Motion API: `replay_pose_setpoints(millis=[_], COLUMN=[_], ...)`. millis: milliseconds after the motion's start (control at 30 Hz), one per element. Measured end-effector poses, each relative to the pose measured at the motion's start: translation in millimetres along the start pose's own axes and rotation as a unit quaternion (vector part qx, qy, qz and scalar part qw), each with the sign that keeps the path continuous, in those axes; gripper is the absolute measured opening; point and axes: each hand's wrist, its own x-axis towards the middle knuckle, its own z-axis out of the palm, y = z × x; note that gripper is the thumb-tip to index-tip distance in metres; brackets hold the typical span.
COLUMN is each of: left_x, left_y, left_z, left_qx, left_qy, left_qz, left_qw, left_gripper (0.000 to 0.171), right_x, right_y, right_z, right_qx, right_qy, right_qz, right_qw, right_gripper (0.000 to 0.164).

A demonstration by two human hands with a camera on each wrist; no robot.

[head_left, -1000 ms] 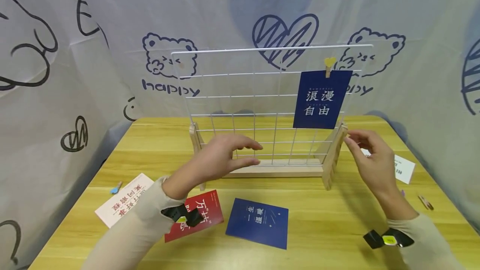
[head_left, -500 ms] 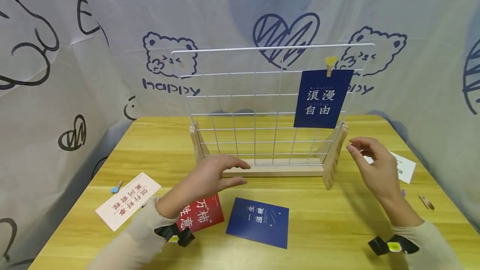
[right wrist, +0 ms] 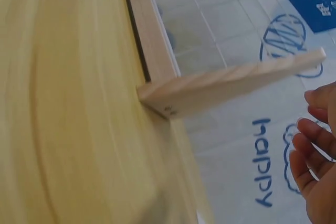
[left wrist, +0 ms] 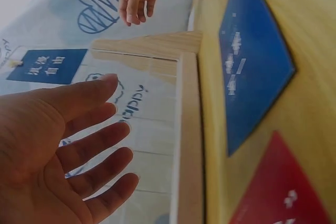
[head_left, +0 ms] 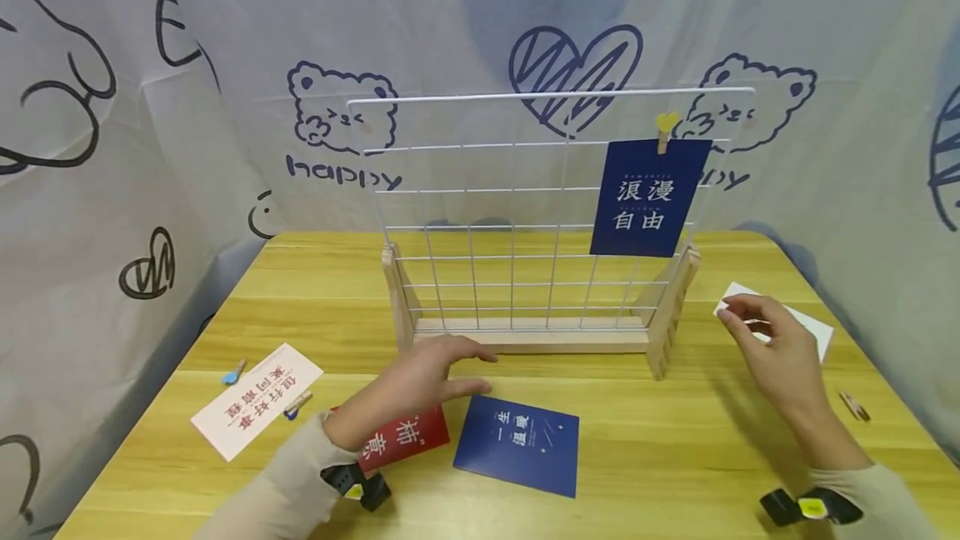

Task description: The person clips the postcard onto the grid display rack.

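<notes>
My left hand (head_left: 427,377) hovers over the table in front of the mesh stand, its thumb and fingers apart and nothing between them. Below it lie a red card (head_left: 408,440), partly covered by my wrist, and a blue card (head_left: 517,444). To the right of the stand my right hand (head_left: 776,357) is raised with loosely bent, empty fingers. Behind it in the head view is a white card (head_left: 813,327), partly hidden. A dark blue card (head_left: 651,198) hangs at the upper right of the white wire grid (head_left: 512,257), held by a clothespin with a yellow heart (head_left: 666,125).
The grid stands in a wooden base (head_left: 532,342). At left lie a pale pink card (head_left: 257,401), a blue-topped clothespin (head_left: 234,372) and another clothespin (head_left: 298,405). One more clothespin (head_left: 855,407) lies near the right edge. A printed curtain (head_left: 450,23) encloses the table.
Both hands have drawn away from the stand: the left lower and towards the front, the right lower and to the right. The hanging card stays in place.
</notes>
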Motion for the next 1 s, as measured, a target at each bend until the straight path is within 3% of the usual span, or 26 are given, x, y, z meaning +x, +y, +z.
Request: replay_pose_setpoints(millis=[267, 500, 733, 1000], left_x=[2.7, 6.0, 6.0, 4.0], left_y=[-8.9, -12.0, -6.7, -4.1], left_z=[17.1, 31.8, 41.4, 53.3], left_qx=[-0.016, -0.02, 0.013, 0.022], left_qy=[-0.031, -0.07, -0.093, -0.112], left_qz=[0.006, -0.019, 0.019, 0.024], left_qw=[0.9994, 0.9971, 0.9954, 0.9931], left_gripper=[0.037, 0.044, 0.047, 0.049], right_x=[-4.2, -2.7, -5.6, -8.6], right_y=[22.6, 38.5, 52.6, 66.9], right_z=[-10.6, -19.2, -30.6, -35.7], right_qx=[-0.033, -0.055, -0.072, -0.107], right_qy=[-0.037, -0.069, -0.111, -0.157], right_qz=[0.029, 0.035, 0.056, 0.094], right_qw=[0.998, 0.995, 0.99, 0.977], right_gripper=[0.023, 0.031, 0.038, 0.048])
